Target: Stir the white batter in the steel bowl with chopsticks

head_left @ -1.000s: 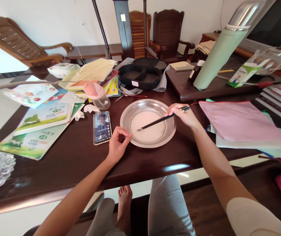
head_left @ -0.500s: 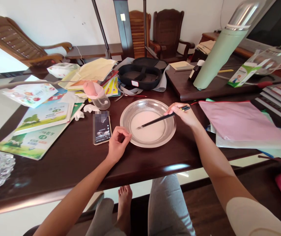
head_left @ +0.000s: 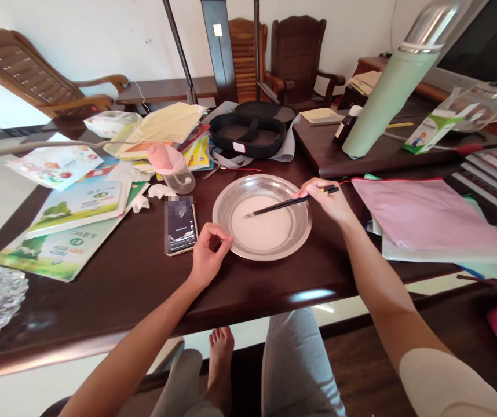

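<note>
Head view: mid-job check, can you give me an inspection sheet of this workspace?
Surface: dark wooden table, glossy, crowded at the back and on both sides.
Job's things: metal plate with a pale layer inside; black chopsticks, tips over that layer.
Clutter: phone left of the plate, books, pink-capped bottle, black lunch box, green flask, pink folder.
Hands: right hand grips the chopsticks; left hand is curled at the plate's near-left rim, grip unclear.
Cables: nothing seen on the table.
Surroundings: wooden chairs by a white wall.
</note>
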`<state>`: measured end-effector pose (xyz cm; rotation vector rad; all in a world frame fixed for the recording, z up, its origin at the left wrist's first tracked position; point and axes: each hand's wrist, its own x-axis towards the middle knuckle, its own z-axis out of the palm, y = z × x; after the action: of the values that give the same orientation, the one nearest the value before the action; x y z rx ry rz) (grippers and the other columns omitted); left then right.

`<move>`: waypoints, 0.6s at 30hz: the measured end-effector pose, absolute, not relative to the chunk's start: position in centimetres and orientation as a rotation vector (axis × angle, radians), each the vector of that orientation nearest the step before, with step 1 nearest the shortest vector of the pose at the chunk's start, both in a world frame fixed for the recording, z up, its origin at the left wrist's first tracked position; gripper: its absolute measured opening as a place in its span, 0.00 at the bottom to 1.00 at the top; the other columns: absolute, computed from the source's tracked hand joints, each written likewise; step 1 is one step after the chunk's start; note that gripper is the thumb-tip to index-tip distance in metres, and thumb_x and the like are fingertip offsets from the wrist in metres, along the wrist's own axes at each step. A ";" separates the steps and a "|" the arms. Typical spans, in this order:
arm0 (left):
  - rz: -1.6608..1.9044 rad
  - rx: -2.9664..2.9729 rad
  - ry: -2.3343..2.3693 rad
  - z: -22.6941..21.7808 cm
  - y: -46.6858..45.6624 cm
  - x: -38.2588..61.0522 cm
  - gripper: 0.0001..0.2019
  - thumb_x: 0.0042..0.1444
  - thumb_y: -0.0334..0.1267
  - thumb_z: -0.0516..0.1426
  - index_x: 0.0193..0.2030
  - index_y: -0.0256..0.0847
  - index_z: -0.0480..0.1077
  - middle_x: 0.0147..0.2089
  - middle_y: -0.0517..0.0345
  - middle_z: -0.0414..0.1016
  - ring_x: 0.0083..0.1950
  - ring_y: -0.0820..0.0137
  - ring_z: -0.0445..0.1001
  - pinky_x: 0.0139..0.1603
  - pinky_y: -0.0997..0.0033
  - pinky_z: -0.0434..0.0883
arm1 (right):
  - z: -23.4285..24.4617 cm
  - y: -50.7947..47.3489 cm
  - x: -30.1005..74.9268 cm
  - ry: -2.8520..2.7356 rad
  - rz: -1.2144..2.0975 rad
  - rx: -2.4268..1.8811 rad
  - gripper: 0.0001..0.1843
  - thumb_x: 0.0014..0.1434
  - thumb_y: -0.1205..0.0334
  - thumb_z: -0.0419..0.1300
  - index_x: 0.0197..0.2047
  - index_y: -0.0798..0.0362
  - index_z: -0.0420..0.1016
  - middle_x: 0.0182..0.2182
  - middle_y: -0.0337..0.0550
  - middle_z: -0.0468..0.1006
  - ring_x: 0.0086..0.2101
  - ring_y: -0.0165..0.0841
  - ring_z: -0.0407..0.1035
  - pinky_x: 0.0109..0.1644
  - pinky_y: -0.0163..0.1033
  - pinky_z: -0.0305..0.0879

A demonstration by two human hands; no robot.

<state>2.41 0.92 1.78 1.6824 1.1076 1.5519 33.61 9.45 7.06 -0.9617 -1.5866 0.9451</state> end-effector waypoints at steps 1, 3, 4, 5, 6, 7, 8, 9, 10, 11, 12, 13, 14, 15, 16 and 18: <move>1.549 1.684 1.113 1.8 0.9 2.4 0.17 0.61 0.51 0.67 0.33 0.43 0.69 0.35 0.58 0.70 0.35 0.70 0.71 0.34 0.70 0.70 | 7.0 9.6 33.8 -1.546 0.910 -0.985 0.25 0.56 0.34 0.68 0.26 0.48 0.81 0.27 0.42 0.86 0.35 0.40 0.83 0.48 0.46 0.78; 1.556 1.692 1.112 1.9 0.9 2.5 0.17 0.61 0.51 0.66 0.32 0.43 0.68 0.35 0.58 0.70 0.35 0.70 0.71 0.35 0.70 0.71 | 6.9 9.8 34.4 -1.458 0.866 -1.006 0.25 0.57 0.35 0.68 0.24 0.47 0.79 0.25 0.41 0.85 0.32 0.40 0.82 0.47 0.46 0.78; 1.560 1.698 1.106 1.9 0.9 2.5 0.17 0.61 0.50 0.66 0.31 0.43 0.68 0.35 0.58 0.70 0.35 0.70 0.71 0.35 0.70 0.71 | 6.8 9.9 34.6 -1.426 0.867 -0.998 0.25 0.58 0.35 0.68 0.23 0.47 0.79 0.23 0.40 0.84 0.31 0.39 0.82 0.46 0.46 0.78; 1.562 1.703 1.102 1.9 0.9 2.5 0.18 0.62 0.50 0.66 0.31 0.43 0.67 0.35 0.58 0.70 0.35 0.70 0.71 0.35 0.70 0.71 | 6.6 10.0 34.7 -1.411 0.883 -0.980 0.26 0.59 0.36 0.67 0.22 0.47 0.78 0.22 0.40 0.83 0.30 0.39 0.81 0.45 0.46 0.78; 1.562 1.705 1.103 1.9 0.9 2.5 0.18 0.62 0.50 0.66 0.30 0.43 0.67 0.35 0.58 0.70 0.35 0.70 0.71 0.35 0.69 0.71 | 6.5 10.0 34.8 -1.418 0.908 -0.958 0.26 0.59 0.37 0.67 0.21 0.47 0.78 0.22 0.40 0.82 0.29 0.38 0.81 0.44 0.45 0.77; 1.558 1.704 1.109 1.9 0.8 2.5 0.18 0.62 0.50 0.66 0.30 0.43 0.67 0.35 0.58 0.70 0.35 0.70 0.71 0.35 0.69 0.71 | 6.5 9.9 34.7 -1.449 0.940 -0.938 0.26 0.60 0.37 0.67 0.21 0.47 0.78 0.22 0.40 0.82 0.29 0.38 0.81 0.43 0.45 0.77; 1.553 1.700 1.118 1.9 0.8 2.5 0.17 0.62 0.50 0.66 0.31 0.43 0.68 0.35 0.58 0.70 0.35 0.70 0.71 0.35 0.69 0.71 | 6.5 9.8 34.5 -1.498 0.972 -0.925 0.25 0.60 0.37 0.67 0.22 0.47 0.79 0.23 0.40 0.83 0.30 0.38 0.81 0.43 0.44 0.77; 1.548 1.696 1.128 1.8 0.8 2.5 0.17 0.61 0.50 0.66 0.32 0.43 0.68 0.35 0.58 0.70 0.35 0.70 0.71 0.34 0.69 0.71 | 6.5 9.7 34.2 -1.550 1.000 -0.918 0.25 0.60 0.37 0.67 0.23 0.47 0.80 0.24 0.41 0.84 0.31 0.38 0.82 0.44 0.44 0.77; 1.546 1.693 1.135 1.8 0.9 2.4 0.16 0.61 0.50 0.66 0.32 0.43 0.69 0.35 0.58 0.70 0.35 0.69 0.71 0.34 0.69 0.71 | 6.6 9.5 34.0 -1.596 1.018 -0.919 0.25 0.59 0.36 0.67 0.24 0.47 0.81 0.26 0.41 0.85 0.33 0.38 0.82 0.44 0.44 0.77; 1.546 1.690 1.140 1.8 0.9 2.4 0.16 0.61 0.50 0.66 0.33 0.43 0.69 0.35 0.58 0.70 0.35 0.69 0.71 0.34 0.69 0.71 | 6.7 9.4 33.7 -1.630 1.027 -0.924 0.25 0.58 0.34 0.67 0.25 0.47 0.82 0.27 0.42 0.86 0.34 0.39 0.82 0.45 0.44 0.77; 1.546 1.690 1.141 1.8 0.9 2.4 0.16 0.61 0.50 0.66 0.33 0.43 0.69 0.35 0.58 0.70 0.35 0.69 0.71 0.34 0.69 0.71 | 6.8 9.3 33.5 -1.642 1.023 -0.932 0.25 0.56 0.33 0.68 0.26 0.48 0.82 0.28 0.42 0.86 0.35 0.39 0.83 0.45 0.44 0.78; 1.547 1.690 1.140 1.8 0.9 2.4 0.16 0.61 0.50 0.66 0.33 0.43 0.69 0.35 0.58 0.70 0.35 0.69 0.71 0.34 0.69 0.71 | 6.9 9.3 33.4 -1.632 1.005 -0.943 0.26 0.56 0.33 0.68 0.26 0.48 0.82 0.29 0.43 0.86 0.36 0.40 0.83 0.46 0.45 0.78; 1.549 1.690 1.135 1.8 0.9 2.4 0.16 0.61 0.50 0.66 0.33 0.43 0.69 0.35 0.58 0.70 0.35 0.69 0.71 0.34 0.69 0.70 | 7.0 9.4 33.5 -1.604 0.977 -0.957 0.25 0.55 0.33 0.68 0.26 0.48 0.82 0.28 0.43 0.86 0.36 0.40 0.83 0.47 0.45 0.78; 1.551 1.691 1.127 1.8 0.9 2.4 0.16 0.61 0.50 0.66 0.32 0.43 0.69 0.35 0.58 0.70 0.35 0.69 0.71 0.34 0.70 0.70 | 7.0 9.4 33.7 -1.564 0.947 -0.972 0.25 0.56 0.34 0.68 0.26 0.48 0.81 0.28 0.42 0.86 0.36 0.40 0.83 0.47 0.45 0.77; 1.554 1.693 1.118 1.8 0.9 2.4 0.16 0.61 0.49 0.66 0.32 0.43 0.69 0.35 0.58 0.69 0.35 0.70 0.71 0.34 0.70 0.70 | 7.0 9.6 33.9 -1.515 0.920 -0.981 0.25 0.56 0.34 0.68 0.25 0.48 0.81 0.26 0.42 0.85 0.34 0.40 0.83 0.47 0.45 0.77; 1.556 1.698 1.109 1.9 0.9 2.4 0.16 0.62 0.48 0.66 0.31 0.43 0.68 0.35 0.58 0.69 0.35 0.70 0.71 0.34 0.70 0.70 | 6.9 9.8 34.5 -1.434 0.893 -0.979 0.25 0.58 0.36 0.68 0.23 0.47 0.79 0.24 0.41 0.84 0.31 0.39 0.82 0.45 0.45 0.77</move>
<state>2.42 0.88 1.89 1.6984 1.1093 1.5564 34.48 9.78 6.89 -0.9795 -1.4342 0.8933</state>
